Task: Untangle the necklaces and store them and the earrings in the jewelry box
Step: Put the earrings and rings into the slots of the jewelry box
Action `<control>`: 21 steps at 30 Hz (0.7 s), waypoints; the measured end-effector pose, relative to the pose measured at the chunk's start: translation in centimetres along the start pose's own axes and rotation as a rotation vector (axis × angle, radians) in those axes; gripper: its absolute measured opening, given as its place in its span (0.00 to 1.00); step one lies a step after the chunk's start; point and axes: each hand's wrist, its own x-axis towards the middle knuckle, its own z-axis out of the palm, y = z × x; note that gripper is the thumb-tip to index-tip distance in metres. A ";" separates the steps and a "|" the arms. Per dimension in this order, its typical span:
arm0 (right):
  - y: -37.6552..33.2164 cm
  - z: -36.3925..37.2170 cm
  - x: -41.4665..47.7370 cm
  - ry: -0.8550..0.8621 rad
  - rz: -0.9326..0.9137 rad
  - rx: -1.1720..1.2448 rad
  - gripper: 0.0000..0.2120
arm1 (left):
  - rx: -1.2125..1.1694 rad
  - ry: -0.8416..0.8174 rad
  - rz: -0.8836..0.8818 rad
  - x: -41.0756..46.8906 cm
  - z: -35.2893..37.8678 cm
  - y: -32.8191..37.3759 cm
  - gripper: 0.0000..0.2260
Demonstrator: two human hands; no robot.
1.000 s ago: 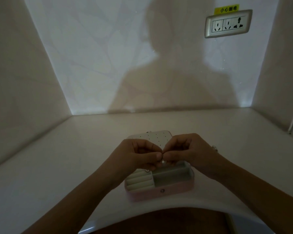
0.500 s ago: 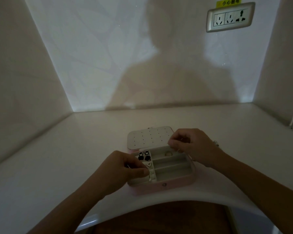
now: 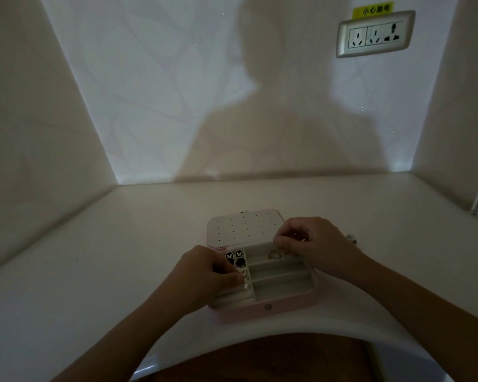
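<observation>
Two grips: left hand [image 3: 204,274] pinches a small shiny earring [image 3: 245,284]; right hand [image 3: 315,244] is curled, cannot tell round what.
Earring: over the cream ring rolls [image 3: 233,296], left side of the open pink jewelry box [image 3: 260,314].
Handling: likely light, slippery, fragile; pinch by its post.

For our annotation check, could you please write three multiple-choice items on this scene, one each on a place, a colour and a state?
1. Where do the black butterfly pieces lie? A. back-left corner of the jewelry box B. on the lid C. outside it
2. What colour is the box outside? A. blue B. pink C. black
3. How is the lid? A. shut B. open, laid back C. taken off
Answers: 1 A, they sit at its far left; 2 B, its front wall is pink; 3 B, its dotted inner face shows.
</observation>
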 end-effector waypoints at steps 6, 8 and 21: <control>0.0 0.1 0.1 -0.007 -0.007 -0.031 0.03 | 0.022 -0.053 -0.007 0.7 0.0 0.3 0.04; 0.0 0.1 0.1 -0.007 -0.003 -0.030 0.03 | 0.045 -0.053 -0.007 0.9 0.0 0.3 0.04; -0.3 -0.4 0.0 -0.015 0.003 0.003 0.03 | 0.210 -0.019 0.006 1.4 0.1 0.4 0.10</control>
